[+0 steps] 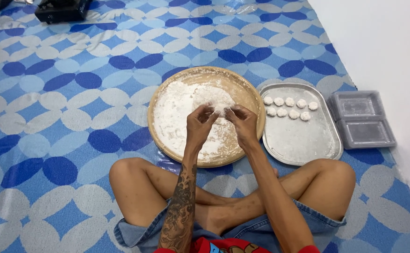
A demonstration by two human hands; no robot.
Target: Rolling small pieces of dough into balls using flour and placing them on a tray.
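Over the floured wooden tray (167,93), your left hand (200,126) and right hand (242,124) pinch a dough lump (220,108) together; squeeze unevenly and it could tear, scattering flour onto the mat (64,117).

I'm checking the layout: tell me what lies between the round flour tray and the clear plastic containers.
The metal tray with eight floured white balls lies between the round flour tray and the clear plastic containers, seen in the head view.
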